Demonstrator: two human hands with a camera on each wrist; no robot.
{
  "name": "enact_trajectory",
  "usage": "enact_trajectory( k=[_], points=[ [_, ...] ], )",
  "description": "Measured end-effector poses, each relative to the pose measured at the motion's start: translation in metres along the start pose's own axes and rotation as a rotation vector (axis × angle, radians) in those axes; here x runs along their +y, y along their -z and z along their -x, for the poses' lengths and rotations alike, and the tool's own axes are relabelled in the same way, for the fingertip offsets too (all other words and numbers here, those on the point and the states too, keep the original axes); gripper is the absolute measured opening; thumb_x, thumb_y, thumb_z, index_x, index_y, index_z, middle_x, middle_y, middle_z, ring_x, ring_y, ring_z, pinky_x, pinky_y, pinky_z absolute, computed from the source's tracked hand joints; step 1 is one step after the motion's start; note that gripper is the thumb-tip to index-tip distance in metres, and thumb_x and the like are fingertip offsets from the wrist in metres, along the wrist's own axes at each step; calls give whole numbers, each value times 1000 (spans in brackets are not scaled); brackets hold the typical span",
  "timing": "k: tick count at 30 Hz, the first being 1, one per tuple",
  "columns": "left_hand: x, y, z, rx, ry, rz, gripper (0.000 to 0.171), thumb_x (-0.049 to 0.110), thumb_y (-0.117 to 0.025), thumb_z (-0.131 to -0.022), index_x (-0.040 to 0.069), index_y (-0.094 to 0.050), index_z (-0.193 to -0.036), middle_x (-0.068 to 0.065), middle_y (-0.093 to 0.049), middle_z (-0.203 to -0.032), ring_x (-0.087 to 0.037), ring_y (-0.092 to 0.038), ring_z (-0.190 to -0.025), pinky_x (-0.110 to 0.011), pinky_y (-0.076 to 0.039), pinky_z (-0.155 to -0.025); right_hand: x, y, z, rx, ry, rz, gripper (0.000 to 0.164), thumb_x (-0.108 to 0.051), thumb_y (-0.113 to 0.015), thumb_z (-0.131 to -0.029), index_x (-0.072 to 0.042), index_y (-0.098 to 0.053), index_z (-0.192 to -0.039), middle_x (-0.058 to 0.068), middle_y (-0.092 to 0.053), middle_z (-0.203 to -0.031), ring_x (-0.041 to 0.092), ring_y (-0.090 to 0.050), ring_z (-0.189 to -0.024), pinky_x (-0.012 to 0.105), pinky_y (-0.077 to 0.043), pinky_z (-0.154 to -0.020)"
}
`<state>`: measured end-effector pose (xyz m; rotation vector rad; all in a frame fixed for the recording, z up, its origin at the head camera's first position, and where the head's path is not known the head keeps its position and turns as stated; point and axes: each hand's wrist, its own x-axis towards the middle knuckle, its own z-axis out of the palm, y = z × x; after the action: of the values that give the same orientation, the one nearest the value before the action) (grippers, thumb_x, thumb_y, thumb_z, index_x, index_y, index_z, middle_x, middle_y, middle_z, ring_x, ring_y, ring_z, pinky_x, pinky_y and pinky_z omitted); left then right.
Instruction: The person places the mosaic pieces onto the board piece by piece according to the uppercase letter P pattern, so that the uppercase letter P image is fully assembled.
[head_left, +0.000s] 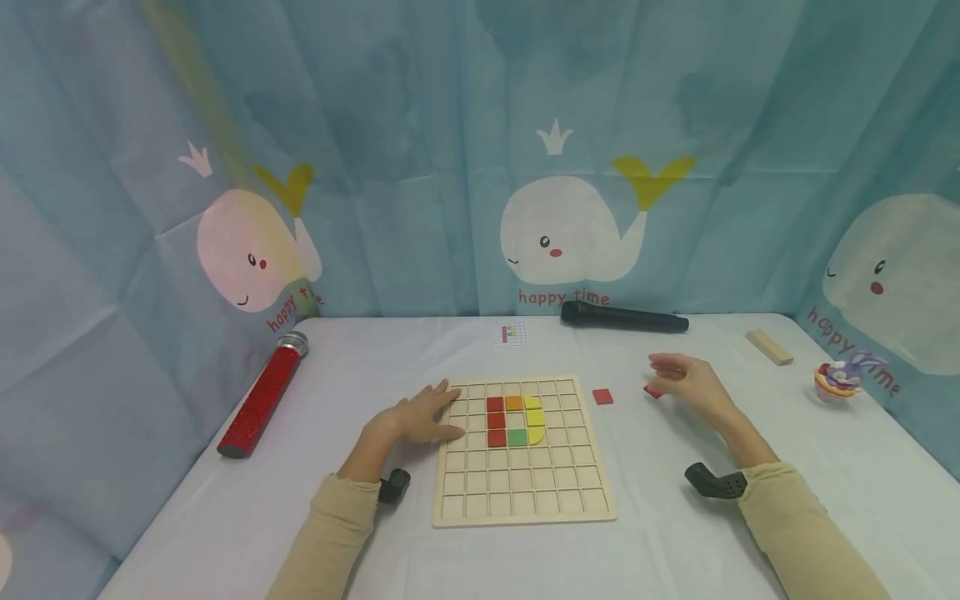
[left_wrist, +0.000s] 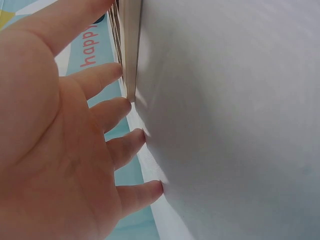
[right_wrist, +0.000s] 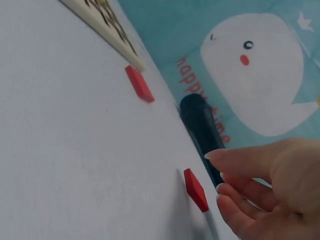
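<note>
A wooden grid board (head_left: 525, 504) lies in the middle of the white table. Set in its squares are red tiles (head_left: 497, 420) in a column, an orange tile (head_left: 513, 403), several yellow pieces (head_left: 535, 417) and a green tile (head_left: 517, 437). My left hand (head_left: 422, 417) rests at the board's left edge, fingers spread and touching it. Two loose red tiles lie right of the board: one red tile (head_left: 603, 397) near its edge, another red tile (right_wrist: 195, 190) beneath my right hand (head_left: 693, 390). That hand's fingers are loosely bent, apart from the tile and holding nothing.
A small pattern card (head_left: 512, 335) lies behind the board, with a black microphone (head_left: 626, 318) to its right. At the left is a red microphone (head_left: 264, 400). A wooden block (head_left: 769, 347) and a cupcake-shaped figurine (head_left: 838, 379) stand at the right. A whale-print curtain (head_left: 420, 225) hangs behind.
</note>
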<state>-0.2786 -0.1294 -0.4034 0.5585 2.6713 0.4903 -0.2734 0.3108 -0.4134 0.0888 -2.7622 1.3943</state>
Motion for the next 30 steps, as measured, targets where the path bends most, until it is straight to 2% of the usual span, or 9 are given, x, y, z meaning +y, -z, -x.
enact_trajectory(
  k=[4,11,30],
  points=[
    [0,0,0,2,7,0,76,44,-62,-90,9,-31,-150,-17,-16,-156,-38,-11,-142,-63,-12,-108,3,0,0,-30,34,42,51,-3,-68,-85,7,-50,-131,28,-52,-130,43,-49,-119,54,-42,-96],
    [1,-1,0,0,19,-8,76,45,-61,-91,10,-30,-150,-17,-16,-156,-37,-12,-142,-63,-12,-108,8,-2,0,-24,68,105,42,1,-68,-84,6,-56,-124,27,-58,-121,41,-55,-111,52,-46,-91],
    [1,-1,0,-1,20,-10,76,45,-61,-90,10,-30,-150,-17,-15,-156,-37,-11,-142,-63,-11,-108,7,-3,-1,-65,14,157,41,-1,-68,-84,5,-57,-123,26,-59,-117,41,-56,-106,50,-49,-86]
  ],
)
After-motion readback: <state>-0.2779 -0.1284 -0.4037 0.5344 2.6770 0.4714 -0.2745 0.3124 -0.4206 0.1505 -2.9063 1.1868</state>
